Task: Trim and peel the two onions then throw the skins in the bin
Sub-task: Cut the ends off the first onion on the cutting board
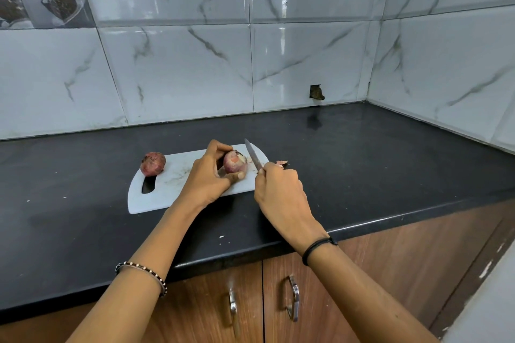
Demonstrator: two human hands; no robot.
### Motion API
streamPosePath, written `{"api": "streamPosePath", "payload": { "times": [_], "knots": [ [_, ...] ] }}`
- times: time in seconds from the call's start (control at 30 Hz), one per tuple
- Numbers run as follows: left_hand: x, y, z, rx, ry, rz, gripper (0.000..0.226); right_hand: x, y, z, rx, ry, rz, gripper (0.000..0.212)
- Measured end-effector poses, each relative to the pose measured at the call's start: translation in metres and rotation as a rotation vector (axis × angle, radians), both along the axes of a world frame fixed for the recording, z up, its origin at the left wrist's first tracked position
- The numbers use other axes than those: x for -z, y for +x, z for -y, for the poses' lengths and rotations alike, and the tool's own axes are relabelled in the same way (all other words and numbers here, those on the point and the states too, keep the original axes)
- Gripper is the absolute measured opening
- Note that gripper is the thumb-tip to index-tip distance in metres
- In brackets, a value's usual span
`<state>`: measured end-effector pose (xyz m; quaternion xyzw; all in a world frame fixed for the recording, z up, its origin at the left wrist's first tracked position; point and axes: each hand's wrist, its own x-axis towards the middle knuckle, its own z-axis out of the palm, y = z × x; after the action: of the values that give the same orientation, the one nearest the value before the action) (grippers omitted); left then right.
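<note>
On the cutting board [167, 198], the onion [234, 162] clasped by the left grip [209, 178] is best trimmed thinly with the knife [252, 155] held in the right grip [278, 192].

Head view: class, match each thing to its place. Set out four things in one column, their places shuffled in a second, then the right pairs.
Things
1 knife
2 left onion
3 right onion
4 skin scrap

Places
a on the counter, right of the board
b held in the left hand
c held in the right hand
d loose at the board's left end

Pairs: 1-c, 2-d, 3-b, 4-a
</note>
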<state>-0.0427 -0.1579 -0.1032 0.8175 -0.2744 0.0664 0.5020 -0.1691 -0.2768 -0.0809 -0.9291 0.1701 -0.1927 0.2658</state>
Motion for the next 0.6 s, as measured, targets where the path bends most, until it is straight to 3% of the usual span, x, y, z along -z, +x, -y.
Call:
{"api": "streamPosePath", "payload": {
  "times": [0.2, 0.6],
  "knots": [
    [0.000, -0.004, -0.002, -0.017, -0.004, 0.017, 0.053, -0.001, -0.005, -0.004, -0.015, -0.110, -0.049, 0.026],
    [0.000, -0.002, -0.005, -0.005, -0.006, 0.061, 0.059, -0.007, -0.016, 0.000, -0.028, -0.128, -0.088, 0.024]
  ]
}}
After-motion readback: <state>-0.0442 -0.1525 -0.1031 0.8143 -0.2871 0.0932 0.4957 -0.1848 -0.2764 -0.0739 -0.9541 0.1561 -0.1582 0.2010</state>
